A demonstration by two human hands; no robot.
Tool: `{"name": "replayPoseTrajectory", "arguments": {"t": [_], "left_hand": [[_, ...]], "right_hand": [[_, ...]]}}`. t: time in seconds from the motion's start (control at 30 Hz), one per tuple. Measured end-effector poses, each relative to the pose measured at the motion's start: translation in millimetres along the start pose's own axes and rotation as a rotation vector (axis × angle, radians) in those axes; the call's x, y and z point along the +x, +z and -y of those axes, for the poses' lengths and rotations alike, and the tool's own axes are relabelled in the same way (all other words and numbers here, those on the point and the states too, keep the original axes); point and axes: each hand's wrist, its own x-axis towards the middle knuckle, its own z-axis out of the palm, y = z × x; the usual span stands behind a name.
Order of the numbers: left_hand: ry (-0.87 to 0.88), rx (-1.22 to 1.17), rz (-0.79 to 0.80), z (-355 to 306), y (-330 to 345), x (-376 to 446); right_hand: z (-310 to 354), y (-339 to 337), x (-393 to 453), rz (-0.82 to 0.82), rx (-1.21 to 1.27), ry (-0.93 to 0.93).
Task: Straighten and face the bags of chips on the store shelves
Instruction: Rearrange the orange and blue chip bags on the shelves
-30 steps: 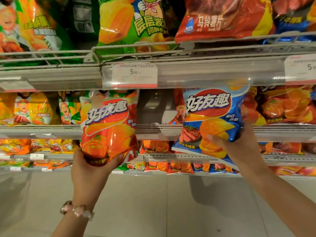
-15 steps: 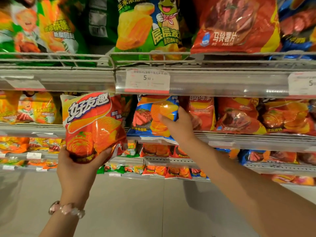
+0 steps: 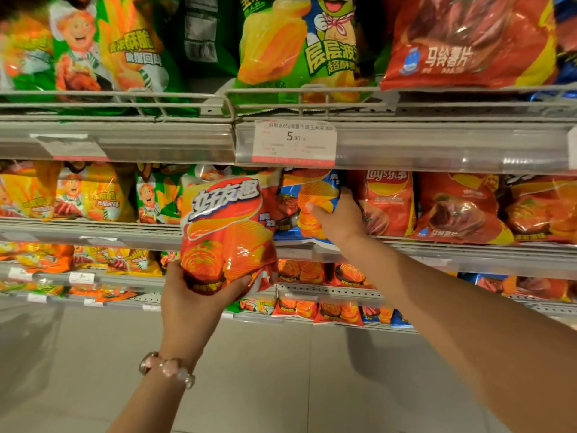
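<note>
My left hand (image 3: 199, 295) grips the bottom of a red and orange chip bag (image 3: 228, 229) and holds it upright in front of the middle shelf (image 3: 437, 248). My right hand (image 3: 338, 220) holds a blue chip bag (image 3: 312, 201), which stands on that shelf just right of the red bag. The blue bag's top is hidden behind the price rail above. Red chip bags (image 3: 456, 207) stand in a row to the right of my right hand.
Green and yellow bags (image 3: 87, 195) fill the middle shelf on the left. Large green and red bags (image 3: 299, 42) sit on the top shelf behind a wire rail, above a price tag (image 3: 293, 140). Lower shelves hold small orange bags (image 3: 312, 273). Grey floor lies below.
My left hand has moved the red bag to the right, next to the blue bag. My right hand has pushed the blue bag onto the middle shelf and still holds it.
</note>
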Motion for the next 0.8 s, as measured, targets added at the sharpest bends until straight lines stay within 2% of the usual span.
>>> {"name": "replayPoseTrajectory", "arguments": {"t": [0.1, 0.17, 0.6, 0.67, 0.73, 0.8], "left_hand": [[0.002, 0.008, 0.064, 0.0, 11.4, -4.8], [0.014, 0.017, 0.076, 0.3, 19.6, -4.6], [0.047, 0.057, 0.036, -7.6, 58.2, 3.9], [0.047, 0.031, 0.045, -9.2, 59.7, 0.9], [0.044, 0.003, 0.057, -12.3, 61.3, -4.1], [0.049, -0.021, 0.075, -16.7, 63.9, -8.6]], "right_hand": [[1.7, -2.4, 4.1, -0.139, -0.039, -0.012], [3.9, -3.3, 7.7, -0.166, -0.077, 0.008], [14.5, -24.1, 8.7, 0.222, -0.195, 0.005], [18.2, -27.7, -5.1, 0.163, -0.106, -0.063], [18.8, -30.4, -27.2, 0.090, 0.098, -0.188], [18.4, -31.4, -49.8, 0.130, 0.242, -0.243]]}}
